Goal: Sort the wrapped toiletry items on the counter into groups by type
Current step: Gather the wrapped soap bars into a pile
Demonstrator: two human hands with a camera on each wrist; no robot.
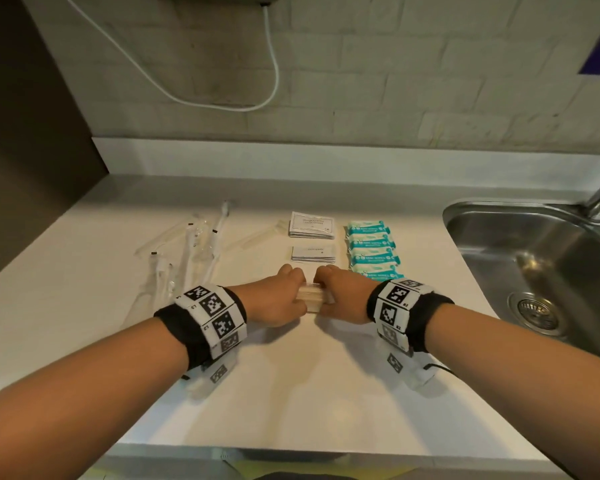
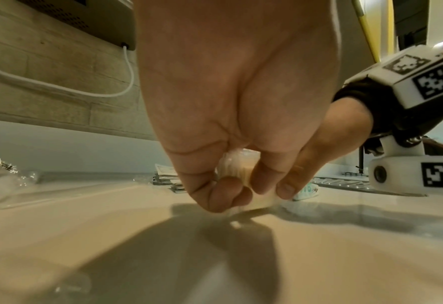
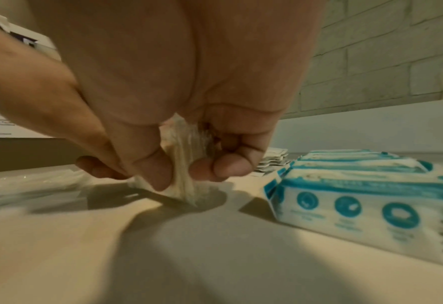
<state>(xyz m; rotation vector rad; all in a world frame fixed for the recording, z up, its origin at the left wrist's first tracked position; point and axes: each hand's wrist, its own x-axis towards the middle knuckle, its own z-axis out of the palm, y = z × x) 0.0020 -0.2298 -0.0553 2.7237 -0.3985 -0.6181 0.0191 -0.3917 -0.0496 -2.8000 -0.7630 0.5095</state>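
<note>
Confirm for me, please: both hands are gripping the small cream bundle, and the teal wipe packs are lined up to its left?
Not quite: the teal wipe packs sit to the right of the cream bundle, toward the sink, as the head view shows. The left hand and right hand do both grip it.

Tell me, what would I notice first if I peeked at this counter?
Probably the two bare hands, left hand and right hand, meeting mid-counter and pinching a small pale bundle of clear-wrapped sticks by its ends. Next, the bright row of teal-and-white wipe packs just behind the right hand, beside the shiny steel sink. Clear-wrapped white toothbrushes lie scattered on the left.
</note>
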